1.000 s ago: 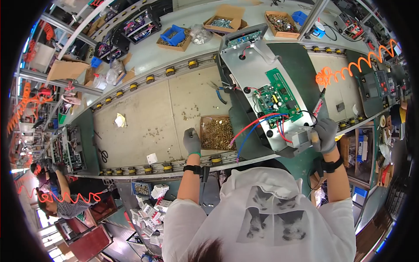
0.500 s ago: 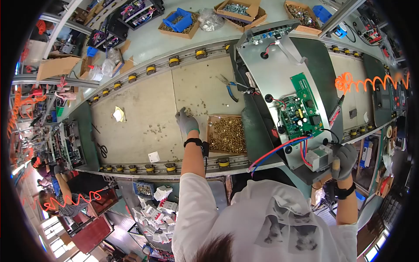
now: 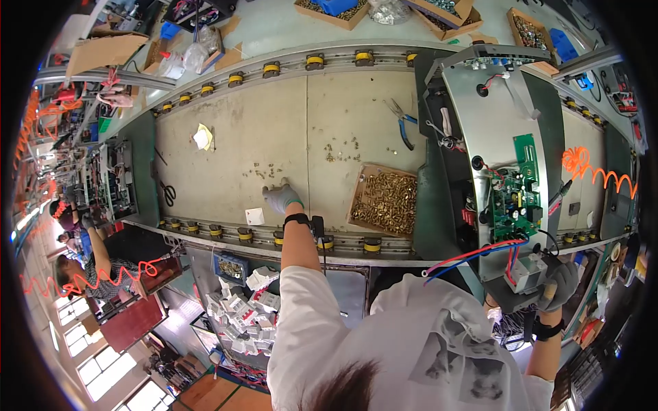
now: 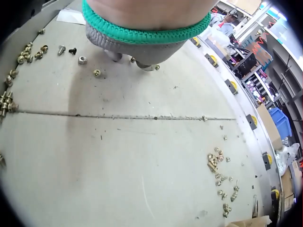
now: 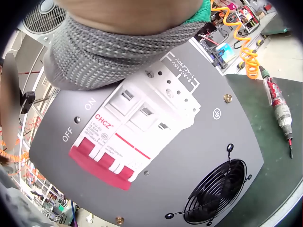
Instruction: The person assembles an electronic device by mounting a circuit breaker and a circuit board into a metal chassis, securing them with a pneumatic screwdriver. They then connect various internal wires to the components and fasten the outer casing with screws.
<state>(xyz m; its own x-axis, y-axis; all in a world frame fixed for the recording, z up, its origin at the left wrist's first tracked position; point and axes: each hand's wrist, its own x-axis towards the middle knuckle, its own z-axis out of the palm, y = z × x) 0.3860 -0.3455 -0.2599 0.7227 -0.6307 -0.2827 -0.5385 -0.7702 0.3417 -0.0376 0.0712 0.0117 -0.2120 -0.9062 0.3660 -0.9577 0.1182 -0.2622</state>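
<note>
My gloved left hand (image 3: 281,198) reaches down to the bench surface beside small loose screws (image 3: 264,171). In the left wrist view the hand (image 4: 137,49) is seen from behind, its fingertips low among a few screws, mostly hidden by the cuff. My right hand (image 3: 561,284) grips the near corner of the grey end panel of an opened device, beside a green circuit board (image 3: 517,205). In the right wrist view the hand (image 5: 99,56) lies at the panel (image 5: 189,146), next to a white breaker (image 5: 137,118) with red levers; its fingertips are hidden.
A cardboard box of brass screws (image 3: 384,198) stands between the left hand and the device. Pliers (image 3: 402,123), scissors (image 3: 168,194) and white paper scraps (image 3: 255,216) lie on the bench. An orange coiled hose (image 3: 596,171) carries a screwdriver (image 5: 279,106) on the right.
My left hand has moved left, away from the screw box, and its fist has loosened into extended fingers. My right hand stays at the device's corner. The head view has shifted.
</note>
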